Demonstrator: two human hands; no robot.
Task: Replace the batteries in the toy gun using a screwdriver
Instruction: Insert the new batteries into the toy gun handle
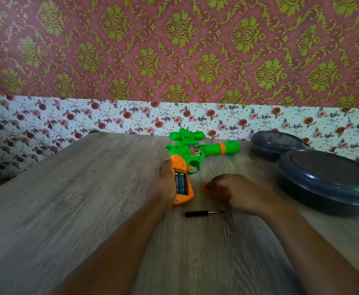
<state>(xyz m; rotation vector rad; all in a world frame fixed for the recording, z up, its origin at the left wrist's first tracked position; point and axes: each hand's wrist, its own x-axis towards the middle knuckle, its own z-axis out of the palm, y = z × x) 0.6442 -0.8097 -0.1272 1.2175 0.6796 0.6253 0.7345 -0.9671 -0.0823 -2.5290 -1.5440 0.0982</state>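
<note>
A green and orange toy gun (197, 150) lies on its side on the wooden table (67, 199), barrel pointing right. Its orange grip is uncovered, and two blue batteries (180, 183) sit side by side in the compartment. My left hand (165, 180) holds the grip from its left side. My right hand (236, 192) rests on the table just right of the grip, fingers curled around an orange battery cover (206, 187). A small black-handled screwdriver (204, 213) lies loose on the table in front of both hands, tip to the right.
Two dark round lidded containers stand at the right, one (332, 179) near my right hand and one (278, 143) behind it by the wall. Floral wallpaper rises directly behind the table's far edge.
</note>
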